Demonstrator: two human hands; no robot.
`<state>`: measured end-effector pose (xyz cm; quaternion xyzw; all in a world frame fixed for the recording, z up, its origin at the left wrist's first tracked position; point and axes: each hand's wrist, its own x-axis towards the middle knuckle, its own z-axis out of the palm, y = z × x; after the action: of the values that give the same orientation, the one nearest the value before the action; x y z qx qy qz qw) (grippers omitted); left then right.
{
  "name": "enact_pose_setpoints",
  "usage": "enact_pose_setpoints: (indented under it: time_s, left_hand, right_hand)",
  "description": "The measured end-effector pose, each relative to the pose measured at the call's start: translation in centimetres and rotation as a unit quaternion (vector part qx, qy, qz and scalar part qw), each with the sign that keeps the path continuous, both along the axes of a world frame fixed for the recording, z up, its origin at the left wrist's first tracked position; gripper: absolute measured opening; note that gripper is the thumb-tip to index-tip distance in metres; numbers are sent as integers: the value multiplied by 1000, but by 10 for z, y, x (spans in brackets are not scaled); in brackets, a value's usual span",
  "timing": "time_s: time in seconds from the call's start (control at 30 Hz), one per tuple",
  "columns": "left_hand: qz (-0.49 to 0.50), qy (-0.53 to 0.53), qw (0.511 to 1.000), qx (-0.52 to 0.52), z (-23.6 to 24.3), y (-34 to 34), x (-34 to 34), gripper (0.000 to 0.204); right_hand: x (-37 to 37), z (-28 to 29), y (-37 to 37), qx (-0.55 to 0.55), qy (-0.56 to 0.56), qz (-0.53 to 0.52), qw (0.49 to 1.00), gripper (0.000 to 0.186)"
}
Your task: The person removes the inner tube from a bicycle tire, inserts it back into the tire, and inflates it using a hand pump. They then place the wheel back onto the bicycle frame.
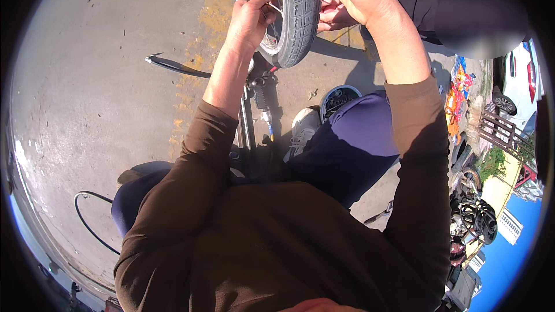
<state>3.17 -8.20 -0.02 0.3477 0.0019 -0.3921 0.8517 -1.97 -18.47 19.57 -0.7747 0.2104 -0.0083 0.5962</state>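
Running fore-and-aft, the grey tire (302, 14) is beside the left hand (253, 17).

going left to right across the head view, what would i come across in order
Thin curved black cable, slim black hose-like piece with silvery tip, bare left hand, grey treaded rubber tyre, round pale-rimmed container, crumpled orange plastic, white car

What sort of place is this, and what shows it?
Probably an outdoor yard or roadside: worn yellow paint marks the pavement around the spoked wheel, a white car stands near the right edge, and blue sky shows at lower right.
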Motion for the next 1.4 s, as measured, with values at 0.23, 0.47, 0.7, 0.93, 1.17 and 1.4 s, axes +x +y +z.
enact_pose_setpoints:
  time_s: [0.23,0.47,0.7,0.93,1.17,1.4]
  left_hand:
    - [28,-23,999,39,-10,9,1,15]
    - [-58,-85,994,-39,-49,32,26,32]
    - [-2,-16,986,166,-15,32,22,13]
    - [-207,-63,975,55,-17,76,49,15]
    - [-252,-116,958,66,-33,103,82,26]
    - [-296,-115,947,45,-55,133,113,47]
  right_hand:
    - [-93,12,-46,-171,-29,188,967,32]
    - [-195,-74,-114,-120,333,320,879,25]
    - [-334,-238,-136,-265,363,119,885,17]
    - [-368,-305,-71,-362,133,31,922,41]
    - [-416,-286,-33,-374,222,72,898,40]
    - [-422,-266,-50,-349,239,-291,858,23]
